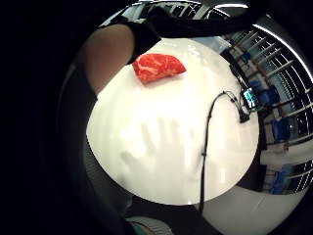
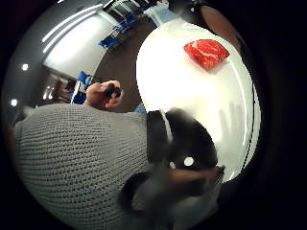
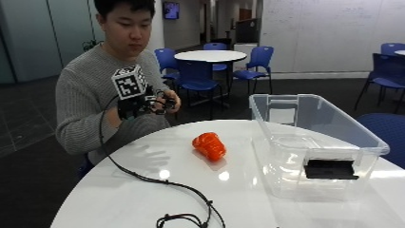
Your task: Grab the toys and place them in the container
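A red toy [image 3: 209,146] shaped like a chunk of marbled meat lies near the middle of the round white table [image 3: 126,190]; it also shows in both palm views [image 1: 159,67] [image 2: 207,52]. A clear plastic container [image 3: 288,161] stands to its right, with nothing visible inside. My gloved right hand [image 3: 134,108] is raised in front of the person's chest, above the table's far left edge and well away from the toy. It holds nothing, and its shadow on the table shows spread fingers. The bare left hand [image 3: 168,101] is right beside it, gripping a small black thing.
Blue chairs [image 3: 253,61] and another round table [image 3: 208,56] stand behind the person. The container has a black patch [image 3: 330,169] on its near wall. Bare tabletop lies between the raised hand and the toy.
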`<state>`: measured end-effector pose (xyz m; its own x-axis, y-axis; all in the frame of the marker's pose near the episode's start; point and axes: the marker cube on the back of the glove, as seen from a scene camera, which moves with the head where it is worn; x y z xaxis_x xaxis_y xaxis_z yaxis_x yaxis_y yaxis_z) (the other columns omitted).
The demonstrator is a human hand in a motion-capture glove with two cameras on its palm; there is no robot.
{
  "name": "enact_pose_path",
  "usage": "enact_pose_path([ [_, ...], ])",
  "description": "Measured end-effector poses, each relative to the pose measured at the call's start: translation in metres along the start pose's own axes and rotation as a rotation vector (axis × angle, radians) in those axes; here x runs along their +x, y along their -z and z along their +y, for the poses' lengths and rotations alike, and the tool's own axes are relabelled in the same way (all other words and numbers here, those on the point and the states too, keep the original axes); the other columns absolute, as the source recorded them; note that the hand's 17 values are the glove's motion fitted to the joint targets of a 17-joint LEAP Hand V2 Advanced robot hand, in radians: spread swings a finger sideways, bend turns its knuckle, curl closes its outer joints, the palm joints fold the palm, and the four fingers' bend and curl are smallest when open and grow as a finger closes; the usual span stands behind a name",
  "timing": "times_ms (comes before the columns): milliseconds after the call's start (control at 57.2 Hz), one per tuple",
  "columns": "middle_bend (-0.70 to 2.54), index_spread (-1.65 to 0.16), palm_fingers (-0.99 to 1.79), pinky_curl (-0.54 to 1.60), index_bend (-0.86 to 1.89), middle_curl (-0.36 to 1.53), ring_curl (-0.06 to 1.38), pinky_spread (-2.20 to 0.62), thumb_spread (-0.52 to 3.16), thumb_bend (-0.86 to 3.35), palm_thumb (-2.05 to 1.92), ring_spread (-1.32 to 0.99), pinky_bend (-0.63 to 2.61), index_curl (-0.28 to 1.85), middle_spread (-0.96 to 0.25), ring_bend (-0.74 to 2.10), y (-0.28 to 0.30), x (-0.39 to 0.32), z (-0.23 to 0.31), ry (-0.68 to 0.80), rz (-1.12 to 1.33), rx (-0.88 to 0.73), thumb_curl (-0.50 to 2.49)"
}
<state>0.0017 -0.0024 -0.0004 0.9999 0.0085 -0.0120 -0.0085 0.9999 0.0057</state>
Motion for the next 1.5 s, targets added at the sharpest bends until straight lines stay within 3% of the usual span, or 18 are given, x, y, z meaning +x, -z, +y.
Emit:
enact_pose_path([
  [175,0.17,-0.3,0.19,0.18,0.2,0.08,0.08,0.04,1.06,0.04,0.03,-0.14,0.53,0.13,-0.16,0.24,0.0,-0.002,-0.001,0.001,0.011,-0.02,0.05],
  [402,0.18,-0.37,0.15,0.23,0.19,0.14,0.12,0.04,1.37,0.03,0.0,-0.18,0.56,0.21,-0.19,0.28,-0.005,0.003,-0.007,-0.015,-0.008,-0.061,0.12],
  [559,0.18,-0.39,0.13,0.25,0.19,0.18,0.14,0.05,1.45,0.01,-0.01,-0.19,0.57,0.25,-0.2,0.3,-0.013,0.009,-0.036,0.005,0.006,-0.083,0.15],
  [909,0.17,-0.4,0.07,0.3,0.18,0.23,0.19,0.05,1.49,-0.01,-0.01,-0.2,0.61,0.32,-0.21,0.32,-0.003,0.082,-0.198,-0.058,0.019,-0.048,0.2],
  [1101,0.18,-0.4,0.04,0.31,0.18,0.25,0.21,0.05,1.5,-0.01,-0.01,-0.2,0.63,0.34,-0.21,0.35,-0.021,0.085,-0.209,-0.057,0.044,-0.085,0.21],
  [1504,0.18,-0.4,-0.01,0.35,0.17,0.29,0.24,0.05,1.38,-0.01,0.0,-0.19,0.73,0.36,-0.21,0.34,-0.151,0.082,-0.178,-0.085,-0.013,-0.382,0.25],
])
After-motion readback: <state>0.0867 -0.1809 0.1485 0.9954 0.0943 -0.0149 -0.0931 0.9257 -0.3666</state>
